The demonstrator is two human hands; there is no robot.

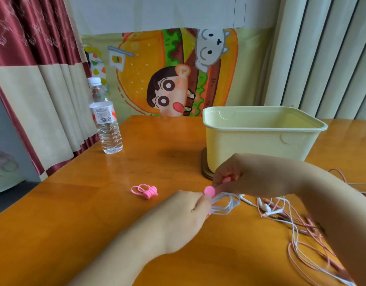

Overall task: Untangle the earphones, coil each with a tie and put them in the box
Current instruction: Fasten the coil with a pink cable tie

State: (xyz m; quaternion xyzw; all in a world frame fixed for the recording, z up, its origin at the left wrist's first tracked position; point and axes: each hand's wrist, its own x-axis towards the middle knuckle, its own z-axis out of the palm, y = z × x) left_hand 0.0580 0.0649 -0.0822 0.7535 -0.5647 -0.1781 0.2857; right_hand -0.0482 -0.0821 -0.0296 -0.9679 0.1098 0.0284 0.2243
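My left hand (185, 211) grips a small bundle of looped white earphone cable (224, 205) just above the wooden table. My right hand (252, 176) pinches one end of a pink tie (210, 190), whose round pink end shows between the two hands. A tangle of white and pink earphone cables (301, 234) trails off to the right under my right forearm. More pink ties (144, 191) lie together on the table to the left of my hands. The pale yellow box (260, 141) stands open behind my right hand.
A clear water bottle (106, 120) with a white cap stands at the table's back left, near the red and cream curtain (33, 89). The box sits on a brown round coaster (204, 168). A cartoon cloth hangs behind the table (95, 203).
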